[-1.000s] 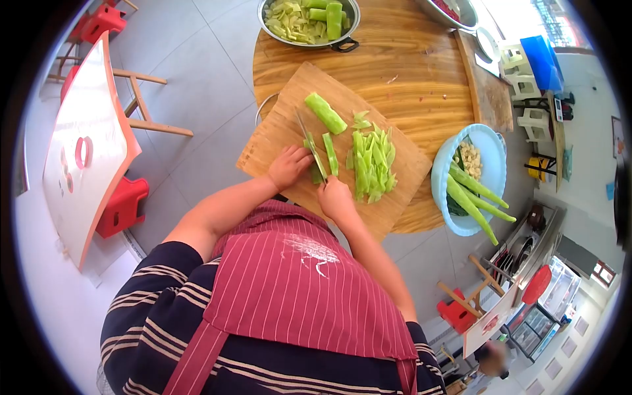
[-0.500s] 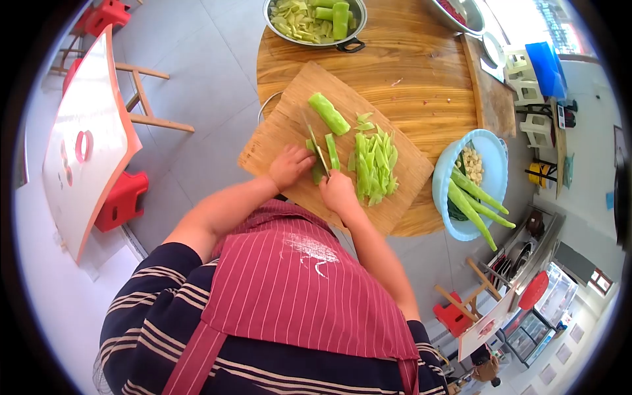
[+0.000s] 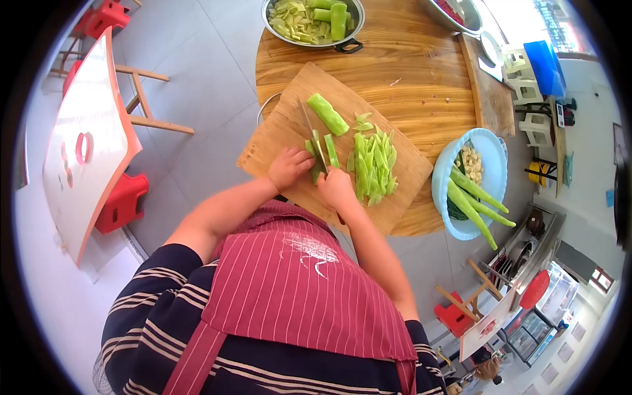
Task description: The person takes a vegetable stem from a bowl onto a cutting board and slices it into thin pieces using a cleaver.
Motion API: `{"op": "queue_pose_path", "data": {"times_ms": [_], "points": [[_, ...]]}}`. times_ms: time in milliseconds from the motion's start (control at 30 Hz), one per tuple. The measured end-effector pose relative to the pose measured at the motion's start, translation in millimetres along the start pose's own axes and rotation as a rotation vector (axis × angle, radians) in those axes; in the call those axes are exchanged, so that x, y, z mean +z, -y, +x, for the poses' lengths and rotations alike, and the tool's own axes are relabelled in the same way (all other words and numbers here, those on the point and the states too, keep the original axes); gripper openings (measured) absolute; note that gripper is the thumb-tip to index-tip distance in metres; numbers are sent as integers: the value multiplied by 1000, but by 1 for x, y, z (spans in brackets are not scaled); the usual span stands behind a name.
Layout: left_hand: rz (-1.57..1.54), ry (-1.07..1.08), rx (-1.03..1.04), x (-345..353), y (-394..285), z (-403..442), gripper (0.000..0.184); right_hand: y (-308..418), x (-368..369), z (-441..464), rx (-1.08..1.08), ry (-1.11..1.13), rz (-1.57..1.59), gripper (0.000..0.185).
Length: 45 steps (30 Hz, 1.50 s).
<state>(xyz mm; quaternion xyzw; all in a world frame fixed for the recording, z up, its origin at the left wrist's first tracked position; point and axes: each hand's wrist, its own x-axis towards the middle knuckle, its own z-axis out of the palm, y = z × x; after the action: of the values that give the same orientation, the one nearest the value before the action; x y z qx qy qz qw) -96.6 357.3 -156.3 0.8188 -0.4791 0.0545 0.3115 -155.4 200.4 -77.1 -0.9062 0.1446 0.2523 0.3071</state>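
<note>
My right hand (image 3: 337, 189) is closed round the handle of a kitchen knife (image 3: 307, 121), its blade pointing away from me and to the left. The blade stands against a piece of peeled green celtuce (image 3: 316, 172) on the wooden cutting board (image 3: 273, 135). With bent fingers, my left hand (image 3: 291, 168) holds that piece from the left side, close to the blade. Just right of the knife lies a narrow celtuce piece (image 3: 331, 151). A thick peeled chunk (image 3: 328, 114) rests further back. To the right is a heap of thin celtuce slices (image 3: 374, 164).
A metal pan (image 3: 266, 23) of slices and chunks stands at the table's far left. At right, a light blue basin (image 3: 442, 181) holds long green stalks and pale pieces. A metal bowl (image 3: 471, 23) and second wooden board (image 3: 494, 108) lie at the far right.
The knife's far end has swung a little left and away from me, and my right hand has shifted slightly left. My left hand stays on the celtuce piece.
</note>
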Motion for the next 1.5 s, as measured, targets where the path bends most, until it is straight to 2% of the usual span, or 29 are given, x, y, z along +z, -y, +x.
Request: {"op": "queue_pose_path", "data": {"times_ms": [200, 267, 333, 367, 533, 633, 800, 867, 933, 1000, 1100, 1167, 1300, 1333, 1400, 1500], "points": [[-4, 14, -44, 7, -1, -8, 25, 5, -13, -47, 70, 29, -79, 29], [36, -49, 18, 7, 2, -6, 25, 3, -3, -40, 100, 18, -64, 29], [8, 5, 0, 1, 0, -5, 25, 2, 6, -27, 125, -3, -46, 29], [-15, 59, -11, -2, -1, -4, 25, 3, 8, -18, 99, -9, -30, 29], [-39, -27, -11, 0, -7, -4, 25, -14, 5, 3, -51, -25, -5, 28], [-75, -48, -20, 0, -17, -6, 25, -13, -1, -8, -15, -37, 102, 26], [-27, -7, -51, 2, -15, -11, 24, 11, -19, -61, 94, 51, -91, 28], [4, -109, 29, 6, -12, -10, 24, 9, -11, -60, 126, 54, -100, 28], [-11, -90, -7, 10, -13, -10, 23, 4, -1, -55, 159, 59, -108, 28], [-20, -69, -41, 8, -16, -11, 23, 0, 9, -31, 79, -39, -83, 28], [-54, -15, -45, 2, -17, -8, 22, -4, 4, 1, -21, -65, 18, 27], [-79, -43, -44, 6, -16, -9, 27, -4, -1, 0, -24, -134, 28, 27], [-67, -51, -111, 9, -20, -12, 22, 5, -12, -45, 19, -44, -50, 27], [-38, -82, -64, 11, -17, -13, 21, 7, -13, -52, 33, -15, -102, 26], [-13, -113, -17, 9, -17, -10, 21, 4, -3, -46, 68, -20, -106, 27], [-52, -81, -99, 8, -23, -10, 20, -5, 9, -21, 60, -46, -76, 27]]}}
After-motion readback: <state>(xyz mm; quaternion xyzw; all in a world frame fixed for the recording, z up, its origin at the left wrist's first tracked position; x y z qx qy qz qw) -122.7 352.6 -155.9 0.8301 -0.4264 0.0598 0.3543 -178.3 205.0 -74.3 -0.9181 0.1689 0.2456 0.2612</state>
